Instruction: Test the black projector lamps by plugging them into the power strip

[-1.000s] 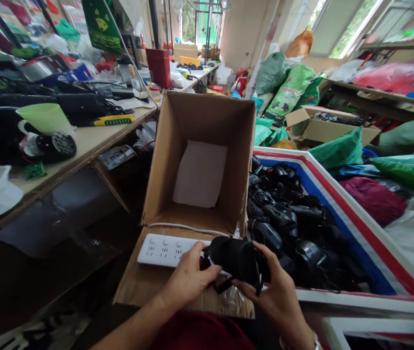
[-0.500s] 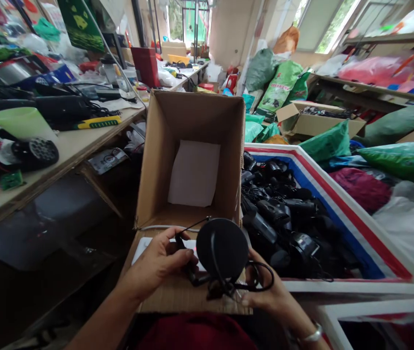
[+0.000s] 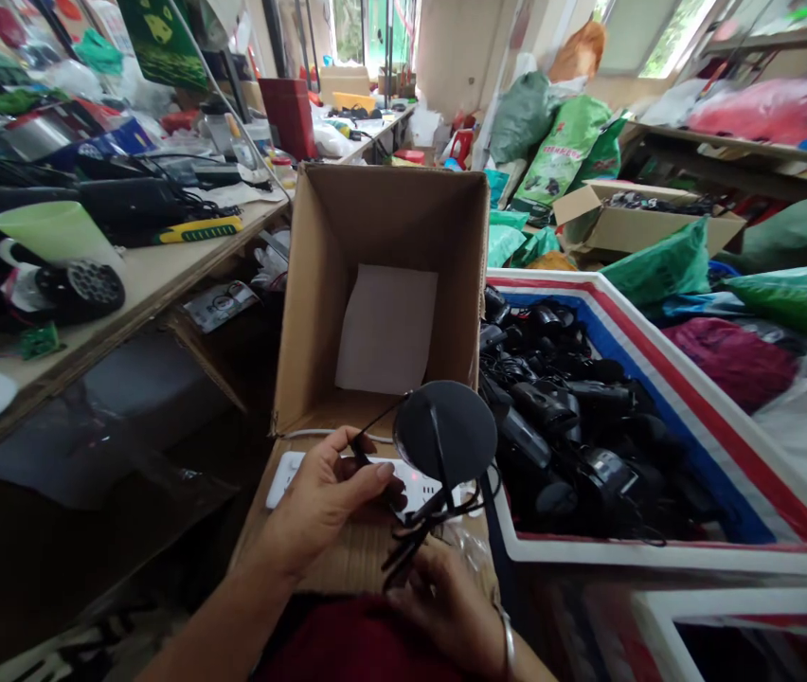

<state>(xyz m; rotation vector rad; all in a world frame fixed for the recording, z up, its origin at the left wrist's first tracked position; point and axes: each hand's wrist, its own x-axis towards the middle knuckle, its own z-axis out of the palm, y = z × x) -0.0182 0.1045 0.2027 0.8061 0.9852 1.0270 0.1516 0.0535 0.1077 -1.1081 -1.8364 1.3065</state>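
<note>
Cardboard (image 3: 350, 557) lies beneath; the left hand (image 3: 325, 502), angled inward, pinches a black part (image 3: 359, 446), while the right hand (image 3: 450, 589), lower, curls around black cord (image 3: 409, 544).

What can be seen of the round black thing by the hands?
The black device shows a round, matte face, seemingly plastic, with dark cords across and below it. It is over the power strip. The left hand pinches a dark part beside it; the right hand, the cords. Its back is hidden.
</note>
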